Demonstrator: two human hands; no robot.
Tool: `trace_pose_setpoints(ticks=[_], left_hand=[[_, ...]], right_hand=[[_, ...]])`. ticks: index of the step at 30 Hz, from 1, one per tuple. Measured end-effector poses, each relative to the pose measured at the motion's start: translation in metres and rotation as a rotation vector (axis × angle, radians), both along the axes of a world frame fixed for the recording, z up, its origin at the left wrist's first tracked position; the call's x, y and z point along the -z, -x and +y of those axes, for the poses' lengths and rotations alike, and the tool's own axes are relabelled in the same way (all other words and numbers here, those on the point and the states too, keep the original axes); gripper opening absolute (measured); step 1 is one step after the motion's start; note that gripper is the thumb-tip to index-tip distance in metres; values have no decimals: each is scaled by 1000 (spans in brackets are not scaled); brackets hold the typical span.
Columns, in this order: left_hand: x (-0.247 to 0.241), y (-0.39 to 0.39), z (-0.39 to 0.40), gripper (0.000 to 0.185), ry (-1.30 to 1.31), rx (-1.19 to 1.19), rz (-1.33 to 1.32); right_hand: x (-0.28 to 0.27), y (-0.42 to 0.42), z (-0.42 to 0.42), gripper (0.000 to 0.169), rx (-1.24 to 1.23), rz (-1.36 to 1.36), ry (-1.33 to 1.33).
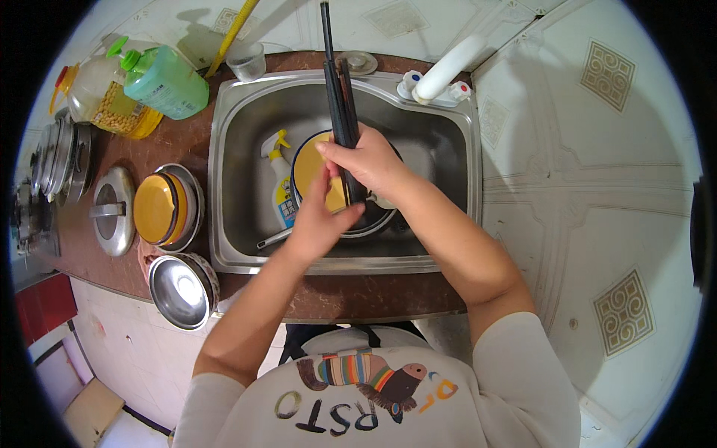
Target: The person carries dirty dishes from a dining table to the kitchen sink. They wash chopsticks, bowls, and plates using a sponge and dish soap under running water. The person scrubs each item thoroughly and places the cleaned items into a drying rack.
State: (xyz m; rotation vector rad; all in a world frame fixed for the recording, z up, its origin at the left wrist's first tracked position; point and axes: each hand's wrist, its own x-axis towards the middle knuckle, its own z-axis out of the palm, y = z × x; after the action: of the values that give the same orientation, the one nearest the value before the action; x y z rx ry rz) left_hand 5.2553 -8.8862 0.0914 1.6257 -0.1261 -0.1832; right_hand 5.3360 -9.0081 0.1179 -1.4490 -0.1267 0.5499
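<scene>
My right hand [372, 159] is closed around a bundle of dark chopsticks [336, 103], held upright in the picture above the sink. Close to the bundle's lower end is my left hand [316, 227], slightly blurred, its thumb and fingers spread. Any contact there is hard to make out. Beneath both hands, a yellow dish with a dark blue rim [308, 162] rests in a pan [367, 231] with a metal handle. Part of a pale utensil [383, 201] shows beside my right wrist. A spray bottle [283, 187] with a yellow trigger lies left of the dish.
The steel sink [232, 249] has a white faucet [448, 70] at its back right. Stacked bowls [154, 210], a pot lid [112, 224] and metal bowls [179, 291] stand on the left counter. Behind them are a green pump bottle [168, 84] and an oil bottle [106, 103].
</scene>
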Motion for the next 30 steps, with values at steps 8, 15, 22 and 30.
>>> trace_pose_setpoints(ticks=[8,15,22,30], left_hand=[[48,-68,-15,55,504,-60,212],[87,-69,-44,63,137,-2,186],[109,-94,-56,21,-92,190,119],[90,-92,-67,22,-313,270,121]], right_hand=[[91,-5,-13,26,142,-62,71],[108,1,-43,26,-61,-290,300],[63,-32,-114,29,-287,-257,1090],[46,-109,-158,27,809,-691,1597]])
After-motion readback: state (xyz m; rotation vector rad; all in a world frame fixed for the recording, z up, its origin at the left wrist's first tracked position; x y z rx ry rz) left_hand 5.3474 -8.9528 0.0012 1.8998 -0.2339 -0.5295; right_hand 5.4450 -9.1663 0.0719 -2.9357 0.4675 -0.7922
